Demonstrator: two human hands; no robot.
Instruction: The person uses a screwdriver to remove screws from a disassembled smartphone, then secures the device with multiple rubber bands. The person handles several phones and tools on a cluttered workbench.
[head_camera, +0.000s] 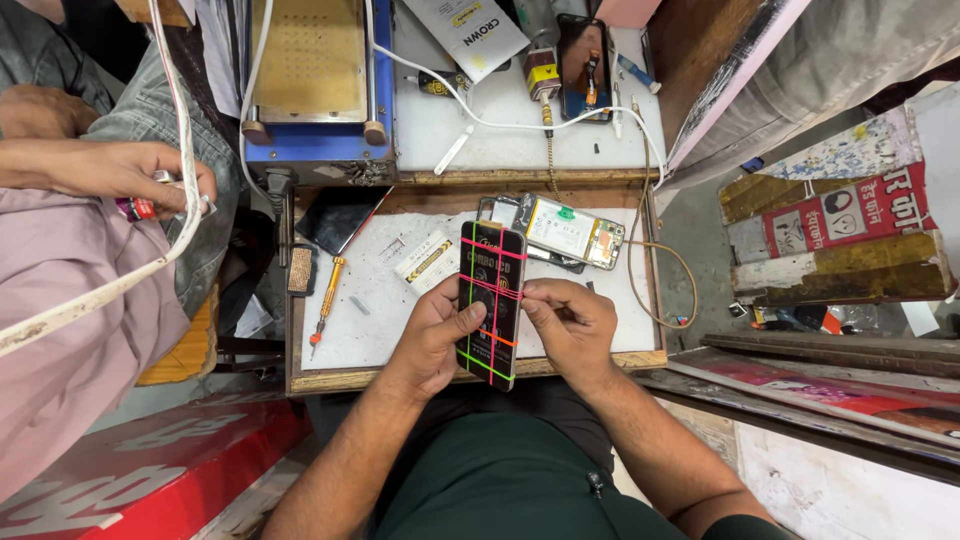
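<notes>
Gripping a black phone wrapped in coloured rubber bands, the person is holding it upright between both hands over the near edge of the worktable. The left hand is clasping the phone's left edge, thumb pressing on its face; the right hand is pinching the right edge at a pink band. The phone's long axis is running away from the body, tilted slightly. An opened phone is lying just beyond, a screwdriver farther left.
</notes>
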